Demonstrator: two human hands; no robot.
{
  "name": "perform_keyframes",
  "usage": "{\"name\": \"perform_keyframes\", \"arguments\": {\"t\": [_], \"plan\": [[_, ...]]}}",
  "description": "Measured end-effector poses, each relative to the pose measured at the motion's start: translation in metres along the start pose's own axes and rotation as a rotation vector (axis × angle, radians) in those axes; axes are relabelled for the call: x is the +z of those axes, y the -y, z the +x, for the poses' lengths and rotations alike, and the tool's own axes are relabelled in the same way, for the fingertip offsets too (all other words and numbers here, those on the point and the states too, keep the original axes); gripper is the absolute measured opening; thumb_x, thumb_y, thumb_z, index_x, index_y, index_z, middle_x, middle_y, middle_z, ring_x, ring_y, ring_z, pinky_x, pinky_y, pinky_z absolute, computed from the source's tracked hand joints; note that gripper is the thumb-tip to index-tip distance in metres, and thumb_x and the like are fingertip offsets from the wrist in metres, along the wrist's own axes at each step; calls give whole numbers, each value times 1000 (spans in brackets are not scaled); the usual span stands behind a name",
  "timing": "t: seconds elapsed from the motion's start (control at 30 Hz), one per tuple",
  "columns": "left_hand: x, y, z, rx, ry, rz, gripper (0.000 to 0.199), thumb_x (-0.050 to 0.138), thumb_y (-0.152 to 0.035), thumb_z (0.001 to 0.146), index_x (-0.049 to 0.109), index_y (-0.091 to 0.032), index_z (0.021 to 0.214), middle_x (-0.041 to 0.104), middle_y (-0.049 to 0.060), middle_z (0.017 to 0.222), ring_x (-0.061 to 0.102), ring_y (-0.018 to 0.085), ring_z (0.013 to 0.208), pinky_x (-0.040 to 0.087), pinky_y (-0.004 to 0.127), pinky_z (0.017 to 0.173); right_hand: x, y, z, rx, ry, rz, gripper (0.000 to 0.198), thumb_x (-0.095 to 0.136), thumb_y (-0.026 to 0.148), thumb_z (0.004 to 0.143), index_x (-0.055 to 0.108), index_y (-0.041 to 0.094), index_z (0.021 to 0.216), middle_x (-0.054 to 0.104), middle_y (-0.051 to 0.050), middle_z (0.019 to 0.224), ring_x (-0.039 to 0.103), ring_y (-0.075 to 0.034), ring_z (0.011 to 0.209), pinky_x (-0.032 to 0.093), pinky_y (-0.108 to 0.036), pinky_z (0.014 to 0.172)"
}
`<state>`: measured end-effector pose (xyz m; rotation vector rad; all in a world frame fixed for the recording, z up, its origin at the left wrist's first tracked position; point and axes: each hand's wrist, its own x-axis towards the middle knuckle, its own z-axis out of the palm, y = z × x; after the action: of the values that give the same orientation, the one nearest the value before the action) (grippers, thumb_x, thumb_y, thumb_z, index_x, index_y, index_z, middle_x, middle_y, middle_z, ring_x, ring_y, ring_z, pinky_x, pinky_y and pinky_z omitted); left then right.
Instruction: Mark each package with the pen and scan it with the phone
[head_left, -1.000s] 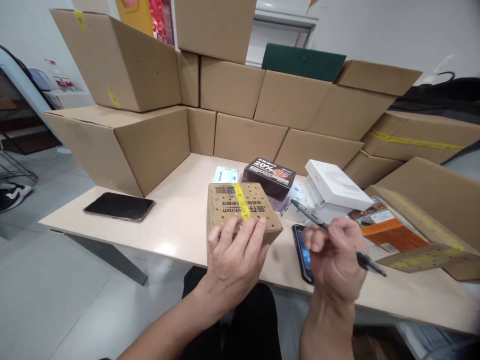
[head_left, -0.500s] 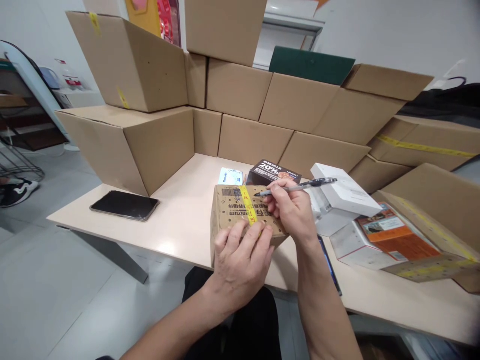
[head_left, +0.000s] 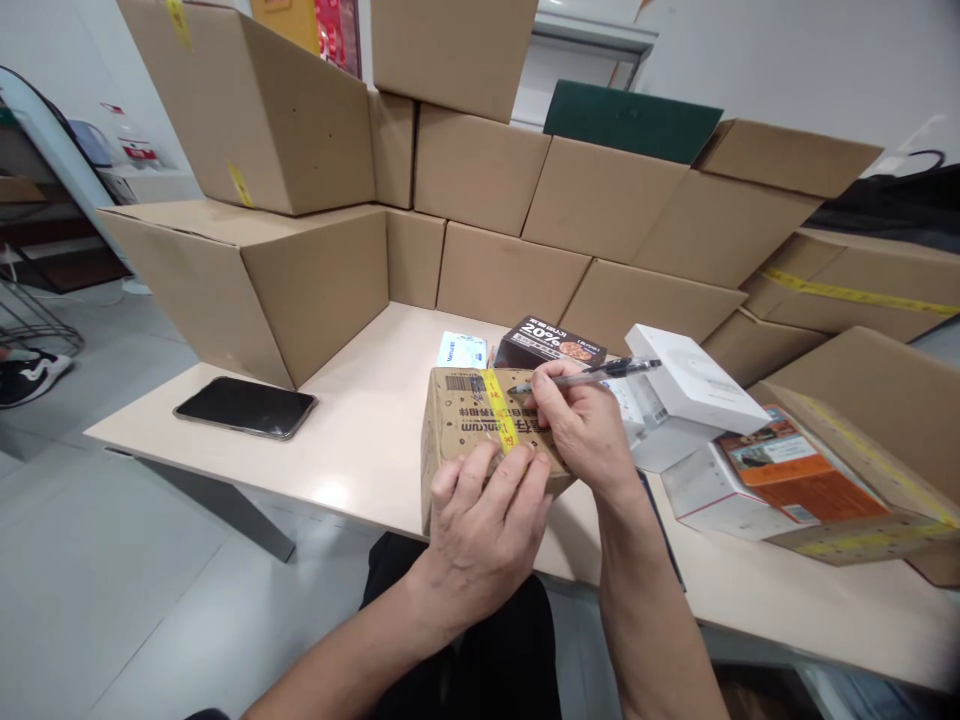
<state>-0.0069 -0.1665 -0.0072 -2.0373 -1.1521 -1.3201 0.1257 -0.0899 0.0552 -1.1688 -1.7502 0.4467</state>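
Observation:
A small brown cardboard box (head_left: 459, 432) with dark print and a strip of yellow tape (head_left: 501, 410) sits at the table's front edge, partly overhanging it. My left hand (head_left: 487, 520) grips its near edge, fingers bent over the top and side by side; the thumb is hidden. A clear-barrelled pen (head_left: 592, 374) is pinched between the thumb and fingers of my right hand (head_left: 589, 425). Its tip points left, close to the tape on the box's top; whether it touches, I cannot tell. Part of the box's right side lies under my right hand.
A phone (head_left: 246, 407) lies on the table (head_left: 352, 420) to the left. Behind the small box are a light blue packet (head_left: 462, 350) and a black box (head_left: 551, 343). White boxes (head_left: 694, 385) and an orange-labelled carton (head_left: 810, 470) stand right. Stacked large cartons (head_left: 510, 280) wall the back.
The pen is slightly flatter, and its rear end has moved a little to the left. My left hand stays on the box. The whole view has shifted slightly.

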Motion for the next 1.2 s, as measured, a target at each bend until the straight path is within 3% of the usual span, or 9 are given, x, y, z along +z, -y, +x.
{"name": "perform_keyframes", "arguments": {"t": [0.5, 0.7, 0.77, 0.83, 0.9, 0.97, 1.03, 1.1, 1.2], "plan": [[1, -1, -1, -3, -19, -6, 32, 68, -24, 86, 69, -16, 118, 74, 4, 116, 59, 27, 110, 35, 42, 90, 1, -1, -1, -3, -23, 29, 26, 51, 40, 96, 58, 20, 81, 60, 4, 65, 53, -8, 57, 42, -21, 58], [0, 2, 2, 9, -19, -8, 30, 68, -21, 87, 69, -17, 117, 75, 3, 114, 59, 26, 109, 35, 41, 90, 4, -5, -20, 47, -432, 356, 24, 55, 45, 94, 57, 22, 94, 63, 4, 74, 54, -7, 51, 41, -20, 47], [0, 5, 4, 12, -18, -16, 29, 67, -20, 88, 69, -17, 116, 75, 4, 113, 59, 26, 108, 35, 41, 90, -2, -12, -38, 63, -548, 321, 24, 55, 44, 94, 58, 22, 102, 65, 2, 80, 57, -9, 56, 43, -21, 49], [-1, 9, 7, 15, -6, -27, 28, 67, -20, 88, 69, -18, 116, 75, 3, 113, 59, 26, 107, 35, 41, 91, -10, -25, -63, 109, -564, 173, 25, 55, 42, 94, 61, 22, 109, 66, -1, 88, 59, -11, 63, 47, -24, 56], [-1, 13, 9, 20, 3, -38, 28, 68, -20, 87, 69, -18, 115, 75, 3, 112, 59, 26, 106, 35, 41, 91, -18, -42, -87, 139, -451, -92, 26, 53, 36, 95, 63, 23, 114, 67, -5, 98, 62, -15, 76, 51, -30, 68], [-1, 15, 10, 23, 7, -48, 28, 68, -20, 86, 69, -19, 115, 75, 4, 111, 59, 25, 106, 34, 41, 91, -22, -58, -107, 84, -204, -360, 31, 46, 24, 95, 61, 22, 122, 65, -9, 117, 62, -21, 99, 50, -36, 84], [-1, 16, 10, 19, 9, -53, 28, 68, -20, 86, 69, -19, 114, 75, 4, 111, 59, 25, 106, 34, 41, 91, -20, -69, -117, 87, 39, -608, 47, 36, 7, 90, 57, 20, 130, 60, -12, 128, 57, -23, 107, 46, -38, 91], [0, 16, 10, 12, 8, -51, 28, 68, -19, 86, 69, -19, 114, 75, 4, 111, 59, 26, 106, 34, 42, 91, -13, -74, -118, 142, 210, -826, 53, 33, 0, 86, 56, 19, 131, 59, -13, 128, 55, -24, 101, 44, -37, 88], [0, 14, 9, 10, 11, -50, 31, 68, -19, 86, 69, -21, 117, 75, 4, 111, 59, 26, 108, 33, 42, 93, -1, -76, -108, 205, 320, -993, 42, 41, 5, 87, 60, 19, 122, 61, -14, 120, 51, -25, 92, 41, -36, 78]]}}
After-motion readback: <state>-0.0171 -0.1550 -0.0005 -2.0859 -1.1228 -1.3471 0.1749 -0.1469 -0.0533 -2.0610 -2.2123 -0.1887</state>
